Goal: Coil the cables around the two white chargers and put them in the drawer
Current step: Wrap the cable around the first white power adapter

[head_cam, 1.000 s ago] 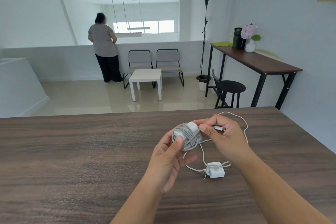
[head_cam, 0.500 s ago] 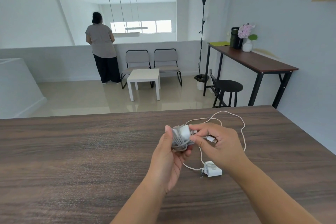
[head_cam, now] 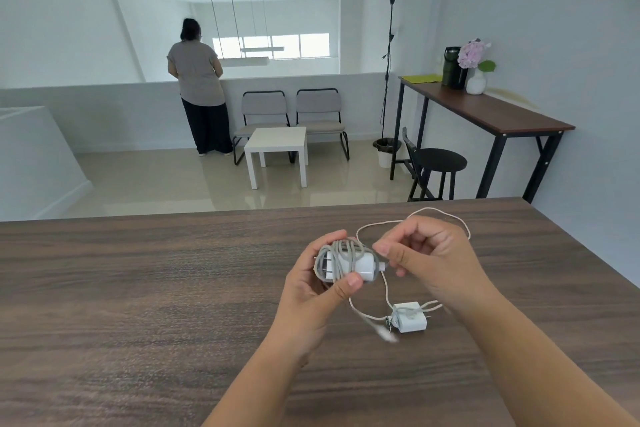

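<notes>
My left hand holds a white charger above the wooden table; a grey cable is wound around it several times and its prongs face left. My right hand pinches the cable's plug end right at the charger's right side. A second, smaller white charger lies on the table below my right hand. Its thin white cable is loose, running up behind my right hand in a wide loop. No drawer is in view.
The table's far edge is just beyond my hands and its right edge slants away at the right. Past it are a low white table, two chairs, a stool, a high side table and a person standing with their back turned.
The coiled charger has been turned in my left hand so its prongs face left. My right hand has brought the cable's plug end against the charger's right side.
</notes>
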